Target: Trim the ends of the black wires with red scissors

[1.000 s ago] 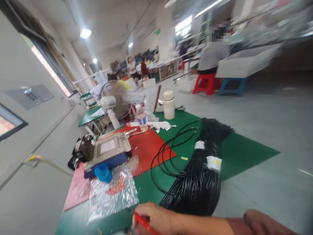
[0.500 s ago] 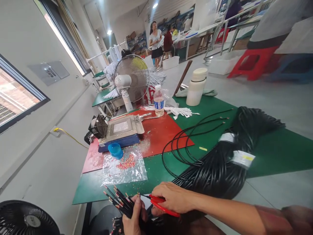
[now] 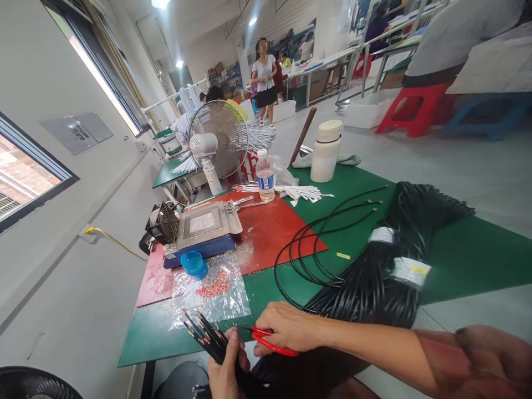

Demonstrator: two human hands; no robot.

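Observation:
My left hand is closed round a bunch of thin black cables whose stripped copper ends fan up and to the left, just off the near edge of the green table. My right hand grips red-handled cutters, their tip right beside the cable ends. A large taped bundle of black cables lies on the table behind my right hand, with a few loose cables looped beside it.
A red mat carries a small blue-based machine, a blue cup and a clear bag of red bits. Behind stand a desk fan, water bottle and white jar. People work in the background; a wall is at left.
The view swung down from the room to the table edge. My left hand with the cable bunch came into view, and my right hand with the cutters now meets the cable ends.

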